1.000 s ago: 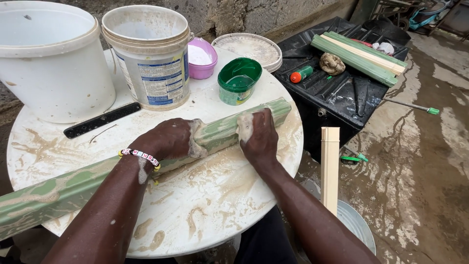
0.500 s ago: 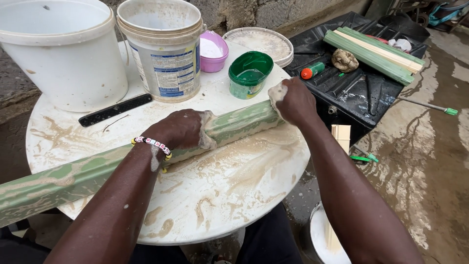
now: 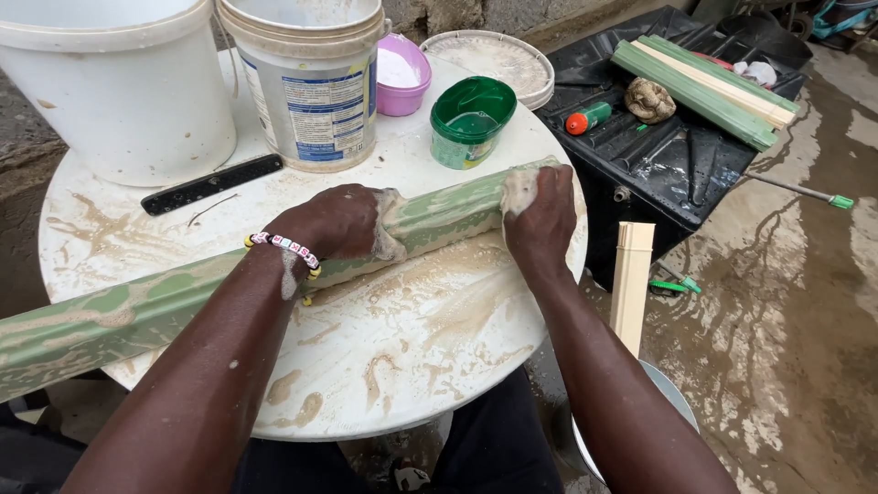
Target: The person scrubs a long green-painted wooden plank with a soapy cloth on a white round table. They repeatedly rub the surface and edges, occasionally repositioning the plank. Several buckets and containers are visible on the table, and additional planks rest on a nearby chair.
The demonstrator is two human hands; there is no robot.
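A long green moulded strip point(image 3: 165, 302), smeared with pale wet paste, lies diagonally across a round white table point(image 3: 412, 366). My left hand point(image 3: 334, 224), with a bead bracelet on the wrist, grips the strip near its middle. Farther right, my right hand point(image 3: 540, 220) presses down on the strip close to its far end, with a pale wet lump under the fingers. The strip's left end runs out of view.
On the table's far side stand a large white bucket point(image 3: 119, 91), a labelled paint pail point(image 3: 311, 82), a pink bowl point(image 3: 402, 73), a green tub point(image 3: 471, 119) and a black bar point(image 3: 215, 183). A black tray point(image 3: 668, 165) with green strips sits right, above wet ground. A cream strip point(image 3: 631, 284) stands upright.
My right hand slid out along the strip toward its far end and has now come back slightly. The left hand keeps its grip near the middle.
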